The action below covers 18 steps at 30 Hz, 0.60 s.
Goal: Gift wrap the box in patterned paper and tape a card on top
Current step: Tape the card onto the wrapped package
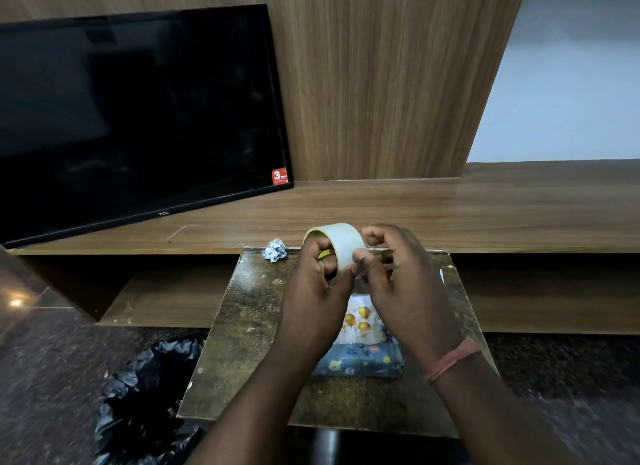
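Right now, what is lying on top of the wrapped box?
A white card with gold balloons lies on the wrapped box. The right hand covers part of it; tape there cannot be seen.

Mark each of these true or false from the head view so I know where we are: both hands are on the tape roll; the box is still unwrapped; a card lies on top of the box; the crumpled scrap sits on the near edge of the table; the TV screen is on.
1. Both hands are on the tape roll. True: the left hand grips it through the core and the right hand pinches at its outer surface.
2. The box is unwrapped. False: patterned blue paper covers it.
3. A card with gold balloons lies on the box. True.
4. The crumpled scrap sits at the table's near edge. False: it is at the far edge.
5. The TV is on. False: its screen is dark.
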### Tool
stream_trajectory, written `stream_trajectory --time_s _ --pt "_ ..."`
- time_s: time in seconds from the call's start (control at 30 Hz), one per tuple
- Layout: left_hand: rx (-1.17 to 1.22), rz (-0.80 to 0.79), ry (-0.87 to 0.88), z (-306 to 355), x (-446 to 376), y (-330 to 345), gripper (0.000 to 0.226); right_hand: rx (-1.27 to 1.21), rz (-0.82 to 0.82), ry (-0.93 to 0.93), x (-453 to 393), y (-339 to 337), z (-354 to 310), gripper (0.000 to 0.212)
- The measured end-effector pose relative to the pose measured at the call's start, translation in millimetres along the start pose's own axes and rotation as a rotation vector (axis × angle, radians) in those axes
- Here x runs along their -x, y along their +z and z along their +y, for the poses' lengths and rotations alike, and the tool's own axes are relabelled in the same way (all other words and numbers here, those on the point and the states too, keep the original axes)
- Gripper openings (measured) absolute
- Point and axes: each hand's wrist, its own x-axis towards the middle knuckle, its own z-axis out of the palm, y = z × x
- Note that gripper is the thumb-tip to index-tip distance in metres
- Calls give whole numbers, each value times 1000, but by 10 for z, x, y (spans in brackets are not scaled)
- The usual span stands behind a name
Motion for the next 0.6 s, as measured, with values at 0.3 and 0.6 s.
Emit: stream_trajectory --time_s 0.3,0.6 --pt "-54 -10 30 55 71 34 27 56 116 -98 -33 -50 26 7" --pt "-80 -16 106 62 90 88 24 -39 199 70 0 48 2 8"
